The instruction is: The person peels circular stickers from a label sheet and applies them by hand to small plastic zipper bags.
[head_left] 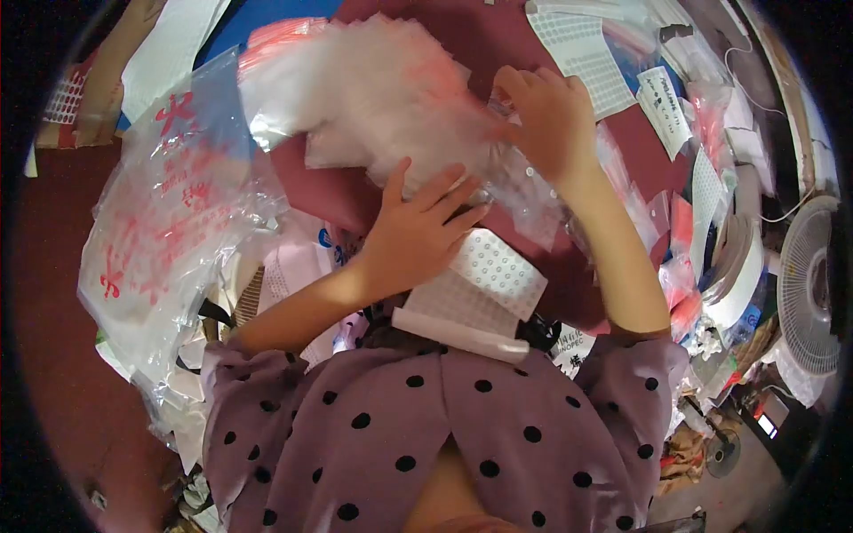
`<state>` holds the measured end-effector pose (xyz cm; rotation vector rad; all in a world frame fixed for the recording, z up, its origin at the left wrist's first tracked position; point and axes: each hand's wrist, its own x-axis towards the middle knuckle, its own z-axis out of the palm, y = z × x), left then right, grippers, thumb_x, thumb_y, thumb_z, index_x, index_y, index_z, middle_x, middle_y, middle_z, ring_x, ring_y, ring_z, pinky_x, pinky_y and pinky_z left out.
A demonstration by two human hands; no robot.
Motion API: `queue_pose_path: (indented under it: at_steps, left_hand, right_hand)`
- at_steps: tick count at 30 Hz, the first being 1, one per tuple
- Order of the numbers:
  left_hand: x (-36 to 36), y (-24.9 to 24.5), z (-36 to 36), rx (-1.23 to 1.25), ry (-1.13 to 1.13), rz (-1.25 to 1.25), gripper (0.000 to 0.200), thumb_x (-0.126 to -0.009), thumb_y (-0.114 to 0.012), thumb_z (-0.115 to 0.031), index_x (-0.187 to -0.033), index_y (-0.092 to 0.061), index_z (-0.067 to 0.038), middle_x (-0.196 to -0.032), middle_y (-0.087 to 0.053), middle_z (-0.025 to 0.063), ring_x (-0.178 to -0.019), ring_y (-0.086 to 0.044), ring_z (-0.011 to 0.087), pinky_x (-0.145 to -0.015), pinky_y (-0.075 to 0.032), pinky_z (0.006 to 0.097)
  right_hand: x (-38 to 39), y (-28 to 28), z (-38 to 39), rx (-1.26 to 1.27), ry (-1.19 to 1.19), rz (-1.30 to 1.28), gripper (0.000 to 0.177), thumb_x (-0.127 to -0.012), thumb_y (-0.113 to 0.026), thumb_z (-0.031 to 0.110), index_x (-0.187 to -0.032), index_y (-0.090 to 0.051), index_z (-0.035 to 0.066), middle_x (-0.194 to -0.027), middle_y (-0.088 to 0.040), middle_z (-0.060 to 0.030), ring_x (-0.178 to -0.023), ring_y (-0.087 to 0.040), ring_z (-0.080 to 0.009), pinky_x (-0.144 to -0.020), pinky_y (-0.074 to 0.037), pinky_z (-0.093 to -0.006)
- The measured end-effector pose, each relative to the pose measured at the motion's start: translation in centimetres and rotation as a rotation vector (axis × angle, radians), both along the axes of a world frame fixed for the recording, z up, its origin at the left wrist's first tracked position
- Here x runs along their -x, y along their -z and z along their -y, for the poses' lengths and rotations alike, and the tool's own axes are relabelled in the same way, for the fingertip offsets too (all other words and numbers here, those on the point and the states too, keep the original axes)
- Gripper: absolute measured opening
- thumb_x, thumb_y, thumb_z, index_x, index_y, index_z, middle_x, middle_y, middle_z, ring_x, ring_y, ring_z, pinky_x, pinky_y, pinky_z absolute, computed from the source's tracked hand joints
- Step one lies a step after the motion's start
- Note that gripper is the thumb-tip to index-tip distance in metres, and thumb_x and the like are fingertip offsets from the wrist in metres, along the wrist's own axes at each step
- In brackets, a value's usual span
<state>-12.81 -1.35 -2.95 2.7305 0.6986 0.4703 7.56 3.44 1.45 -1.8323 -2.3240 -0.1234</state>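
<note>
A heap of small clear plastic bags (391, 98), blurred in part, lies before me on a dark red surface. My left hand (418, 235) rests at the near edge of this heap, palm down, with its fingers spread. At the heap's right side my right hand (551, 115) is closed, its fingers bent inward. Clear plastic shows by its fingertips, but what they grip is hidden. Below that hand lie clear packets (533, 200) with small pale dots. A white sheet with rows of small round marks (502, 266) sits close to my body, under the left hand.
On the left lies a large clear bag with red print (169, 204). Sheets of labels (582, 62) lie at the back right. Stacked packets and papers (733, 266) crowd the right side, beside a white fan (809, 284).
</note>
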Motion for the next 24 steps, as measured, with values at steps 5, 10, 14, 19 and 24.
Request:
queue_pose_path:
  at_steps: [5,10,14,19,24]
  left_hand:
    - [-1.3,0.2,1.1,-0.028,-0.013,0.049,0.034,-0.074,-0.059,-0.020,-0.108,-0.060,-0.012,-0.117,-0.055,0.0077,-0.116,-0.047,0.0233,-0.096,-0.031,0.0494]
    - [-0.7,0.9,1.0,-0.007,0.033,0.092,0.044,-0.074,-0.061,-0.016,-0.118,-0.055,-0.011,-0.121,-0.052,0.0105,-0.116,-0.048,0.0266,-0.094,-0.037,0.0438]
    - [-0.9,1.1,1.0,-0.036,0.088,0.089,0.047,-0.073,-0.062,-0.015,-0.118,-0.054,-0.008,-0.120,-0.051,0.0140,-0.115,-0.048,0.0304,-0.094,-0.041,0.0416]
    - [-1.2,1.3,1.1,-0.005,0.050,0.098,0.046,-0.073,-0.061,-0.016,-0.118,-0.055,-0.008,-0.118,-0.051,0.0136,-0.116,-0.047,0.0303,-0.095,-0.040,0.0426]
    - [-1.4,0.6,1.0,-0.066,0.039,-0.012,0.045,-0.074,-0.061,-0.020,-0.118,-0.056,-0.012,-0.118,-0.052,0.0075,-0.118,-0.045,0.0265,-0.101,-0.030,0.0522]
  right_hand:
    - [-1.5,0.8,1.9,0.250,0.019,-0.246,0.028,-0.064,-0.071,0.013,-0.084,-0.052,0.008,-0.083,-0.061,-0.0054,-0.074,-0.059,-0.0265,-0.066,-0.043,-0.0378]
    - [-3.7,-0.2,3.1,0.456,-0.007,-0.776,0.030,-0.070,-0.066,0.011,-0.097,-0.055,0.005,-0.089,-0.062,-0.0131,-0.082,-0.061,-0.0314,-0.074,-0.047,-0.0380]
    - [-6.5,2.8,1.2,-0.004,0.102,-0.558,0.035,-0.076,-0.060,0.012,-0.110,-0.052,0.004,-0.103,-0.061,-0.0155,-0.098,-0.056,-0.0330,-0.083,-0.045,-0.0383]
    - [-6.9,2.5,2.5,0.089,-0.041,-0.464,0.042,-0.076,-0.060,0.014,-0.115,-0.048,0.005,-0.099,-0.060,-0.0136,-0.093,-0.056,-0.0327,-0.079,-0.044,-0.0415]
    - [-6.4,0.3,4.2,0.230,-0.023,-0.349,0.043,-0.072,-0.065,0.018,-0.111,-0.049,0.008,-0.093,-0.060,-0.0108,-0.091,-0.055,-0.0296,-0.079,-0.041,-0.0414]
